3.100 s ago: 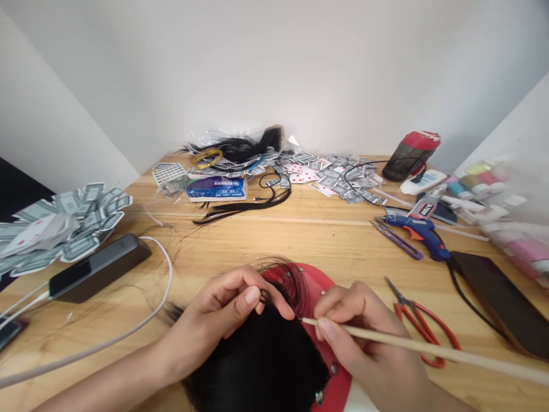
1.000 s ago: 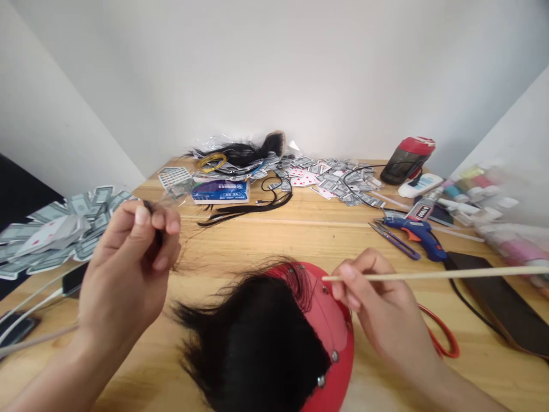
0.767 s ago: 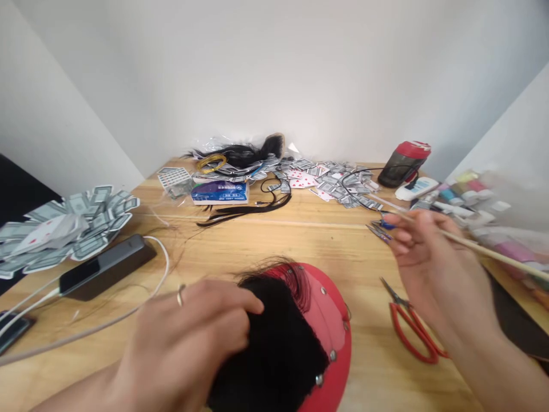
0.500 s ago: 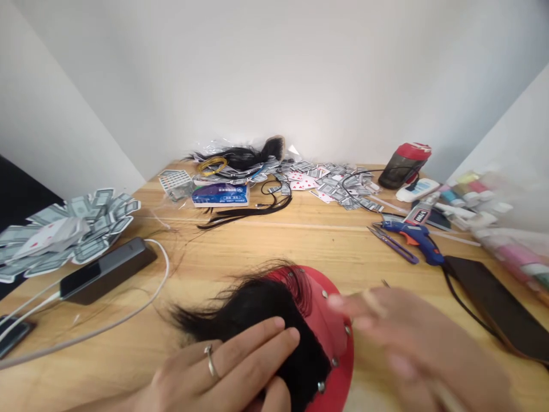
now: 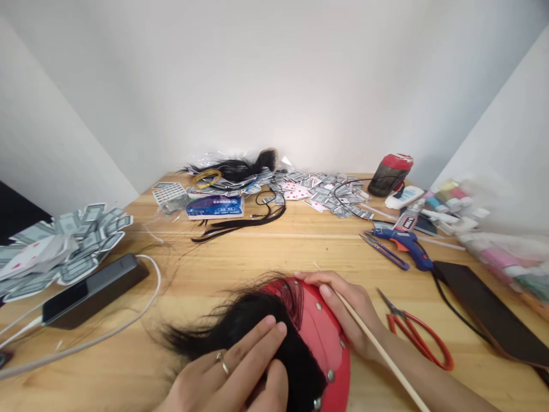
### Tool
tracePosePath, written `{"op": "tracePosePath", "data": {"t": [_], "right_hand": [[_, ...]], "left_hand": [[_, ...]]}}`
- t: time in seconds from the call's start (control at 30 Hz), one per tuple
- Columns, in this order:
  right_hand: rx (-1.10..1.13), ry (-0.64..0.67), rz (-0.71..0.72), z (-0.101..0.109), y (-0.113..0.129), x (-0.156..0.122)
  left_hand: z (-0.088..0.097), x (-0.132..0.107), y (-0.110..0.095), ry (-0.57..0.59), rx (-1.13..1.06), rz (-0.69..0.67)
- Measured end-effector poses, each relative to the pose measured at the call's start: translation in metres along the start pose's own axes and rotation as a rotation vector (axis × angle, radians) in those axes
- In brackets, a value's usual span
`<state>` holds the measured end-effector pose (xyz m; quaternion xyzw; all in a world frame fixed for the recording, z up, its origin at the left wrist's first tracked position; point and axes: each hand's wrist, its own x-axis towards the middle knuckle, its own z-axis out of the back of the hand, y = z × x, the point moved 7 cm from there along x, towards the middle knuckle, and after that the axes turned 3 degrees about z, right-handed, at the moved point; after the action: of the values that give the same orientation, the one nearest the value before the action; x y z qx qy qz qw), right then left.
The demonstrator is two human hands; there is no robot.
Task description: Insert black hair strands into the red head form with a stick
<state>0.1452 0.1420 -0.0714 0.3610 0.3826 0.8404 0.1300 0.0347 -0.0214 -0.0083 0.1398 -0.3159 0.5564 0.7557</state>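
A patch of black hair (image 5: 253,312) lies over a red rounded form (image 5: 319,329) with silver studs along its edge. My left hand (image 5: 234,366), a ring on one finger, rests on the hair with its fingers stretched out and pressed down; the thumb's tip is partly hidden. At the right rim of the red form is my right hand (image 5: 354,306), closed around a thin wooden stick (image 5: 381,352), its forefinger touching the upper edge. Red-handled scissors (image 5: 418,332) lie on the table to the right of that hand.
A blue glue gun (image 5: 405,246) and purple thread snips (image 5: 386,252) lie at right, near a dark flat slab (image 5: 484,309). Cut playing cards (image 5: 326,191) and a hair bundle (image 5: 240,167) are at the back. A grey power bank (image 5: 96,289) with cables sits left.
My right hand has moved left and forward onto the rim of the red form, uncovering the scissors. My left hand stays on the hair, and the view has shifted slightly.
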Motion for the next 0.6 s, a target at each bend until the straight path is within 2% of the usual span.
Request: {"op": "tracePosePath", "data": {"t": [0.1,0.13,0.33,0.5,0.6], "right_hand": [[0.010,0.026,-0.105,-0.002,-0.015,0.001],[0.004,0.029,-0.119,-0.002,-0.017,0.001],[-0.077,-0.025,-0.109,-0.005,-0.010,-0.005],[-0.310,-0.062,0.044,-0.010,0.008,-0.008],[-0.508,-0.150,0.232,0.003,0.029,-0.006]], "left_hand": [[-0.002,0.000,-0.009,0.005,0.201,-0.152],[-0.002,0.001,-0.008,0.017,0.233,-0.165],[0.008,0.011,0.006,0.106,0.139,-0.102],[0.022,0.009,0.011,0.029,0.100,-0.070],[0.021,0.003,0.001,0.028,0.120,-0.115]]}}
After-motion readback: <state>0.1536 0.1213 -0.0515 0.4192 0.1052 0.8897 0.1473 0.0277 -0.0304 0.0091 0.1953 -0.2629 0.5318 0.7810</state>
